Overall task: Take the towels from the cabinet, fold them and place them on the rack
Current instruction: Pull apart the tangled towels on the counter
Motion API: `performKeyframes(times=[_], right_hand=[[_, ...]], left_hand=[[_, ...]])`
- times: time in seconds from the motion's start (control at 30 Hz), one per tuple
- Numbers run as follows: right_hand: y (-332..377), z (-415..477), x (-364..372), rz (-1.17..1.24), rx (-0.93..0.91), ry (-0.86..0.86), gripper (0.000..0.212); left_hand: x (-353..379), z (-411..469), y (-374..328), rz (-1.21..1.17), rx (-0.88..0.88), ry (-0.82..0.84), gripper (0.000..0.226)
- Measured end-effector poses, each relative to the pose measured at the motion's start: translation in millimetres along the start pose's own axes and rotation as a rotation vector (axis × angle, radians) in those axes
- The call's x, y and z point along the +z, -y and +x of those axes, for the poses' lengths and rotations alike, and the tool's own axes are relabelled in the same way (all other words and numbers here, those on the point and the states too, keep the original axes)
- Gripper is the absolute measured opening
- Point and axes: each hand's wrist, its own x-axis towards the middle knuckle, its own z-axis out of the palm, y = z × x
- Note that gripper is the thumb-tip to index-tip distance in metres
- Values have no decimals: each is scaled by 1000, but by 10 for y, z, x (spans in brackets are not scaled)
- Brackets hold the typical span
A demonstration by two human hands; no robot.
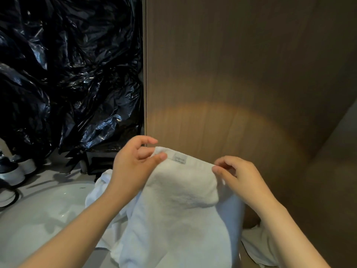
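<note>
A white towel (179,206) hangs in front of me, held up by its top edge, where a small grey label shows. My left hand (133,167) pinches the towel's upper left corner between thumb and fingers. My right hand (237,176) pinches the upper right corner the same way. The towel's lower part drapes down in folds toward the bottom of the view, and more white cloth (258,246) lies at the lower right. No rack is in view.
A brown wooden cabinet panel (241,74) fills the right side, close behind the towel. Crumpled black plastic sheeting (67,70) covers the upper left. A white basin (48,209) lies at lower left, with shoes (17,169) on the floor behind it.
</note>
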Motion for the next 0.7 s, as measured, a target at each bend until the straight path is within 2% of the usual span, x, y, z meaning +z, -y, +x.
performKeyframes(times=[0.07,0.13,0.2,0.3,0.4,0.47,0.57,0.7], right_hand=[[231,26,25,169,-48,4,22],[456,50,48,280,-126,62,21],[583,57,66,311,-181,103,14],[577,57,77,353,-151,41,15],[485,64,84,376,-104,-73,16],[456,74,87,402,-72,-68,16],[496,80,122,416,-102,20,18],[559,129,100,448,-144,-44,30]], left_hand=[[100,-52,-76,30,62,53,23],[196,-90,-127,68,115,81,20],[251,-101,-158,22,124,85,19],[238,-94,-144,-113,73,114,25],[171,-165,1,-84,2,237,34],[155,-258,117,-60,-22,271,31],[156,-320,216,-70,36,207,27],[133,-287,205,-103,98,249,22]])
